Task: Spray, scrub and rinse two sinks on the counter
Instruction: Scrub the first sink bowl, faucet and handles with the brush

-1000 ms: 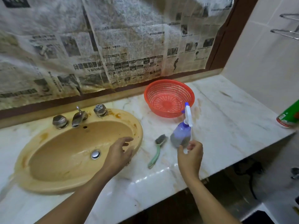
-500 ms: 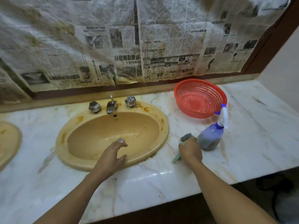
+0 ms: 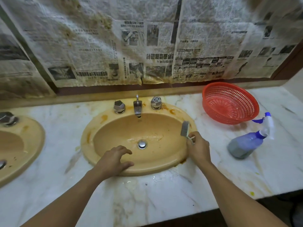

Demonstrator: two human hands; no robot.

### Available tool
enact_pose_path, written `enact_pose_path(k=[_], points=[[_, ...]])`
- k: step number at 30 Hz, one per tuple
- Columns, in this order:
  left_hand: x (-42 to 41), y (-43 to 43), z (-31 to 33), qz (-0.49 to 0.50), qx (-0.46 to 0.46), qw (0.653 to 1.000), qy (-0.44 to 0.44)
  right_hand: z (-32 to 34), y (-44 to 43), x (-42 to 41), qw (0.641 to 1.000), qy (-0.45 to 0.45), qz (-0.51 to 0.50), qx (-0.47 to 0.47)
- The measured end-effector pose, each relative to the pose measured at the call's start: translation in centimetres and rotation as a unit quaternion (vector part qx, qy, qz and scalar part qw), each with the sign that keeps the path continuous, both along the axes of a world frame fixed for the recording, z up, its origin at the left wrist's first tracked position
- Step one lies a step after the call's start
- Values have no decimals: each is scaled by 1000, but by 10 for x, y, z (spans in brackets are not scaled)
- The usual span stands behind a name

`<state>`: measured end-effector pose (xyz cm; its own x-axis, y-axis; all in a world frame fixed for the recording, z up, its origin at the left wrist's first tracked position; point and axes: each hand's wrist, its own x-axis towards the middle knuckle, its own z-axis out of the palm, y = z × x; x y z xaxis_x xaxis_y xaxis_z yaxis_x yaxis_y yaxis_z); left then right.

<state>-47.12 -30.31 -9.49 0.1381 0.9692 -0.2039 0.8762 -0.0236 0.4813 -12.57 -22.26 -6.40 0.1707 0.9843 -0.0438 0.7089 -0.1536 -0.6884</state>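
A stained yellow oval sink (image 3: 101, 126) sits in the middle of the marble counter (image 3: 147, 194), with a chrome tap (image 3: 137, 107) and a drain plug (image 3: 142, 144). My right hand (image 3: 198, 149) grips a scrub brush (image 3: 185, 128) by its handle, bristle head raised over the sink's right rim. My left hand (image 3: 114, 161) rests on the sink's near rim, fingers spread. A second yellow sink (image 3: 35, 141) shows partly at the far left. A blue spray bottle (image 3: 249, 141) stands on the counter to the right.
A red plastic colander (image 3: 229, 104) sits tilted at the back right, behind the spray bottle. Stained newspaper (image 3: 147, 41) covers the wall behind the taps. The counter's front edge runs just below my forearms.
My right hand left the spray bottle, took the brush off the counter and lifted it over the sink's right rim. My left hand stayed at the near rim. The view swung left.
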Motion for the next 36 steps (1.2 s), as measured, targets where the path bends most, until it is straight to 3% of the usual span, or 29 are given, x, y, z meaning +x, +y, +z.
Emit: enact_pose_path(k=[4, 12, 22, 28, 36], points=[[-29, 2, 5, 5, 27, 999, 19, 14, 10, -29, 999, -2, 51, -4], [-75, 25, 8, 119, 113, 985, 60, 22, 52, -72, 988, -64, 120, -73], [-101, 115, 4, 171, 108, 971, 131, 19, 146, -117, 957, -140, 250, 39], [-107, 133, -18, 139, 117, 973, 145, 8, 183, -167, 956, -208, 206, 8], [-108, 142, -27, 119, 128, 973, 147, 4, 201, -170, 956, -208, 208, 0]])
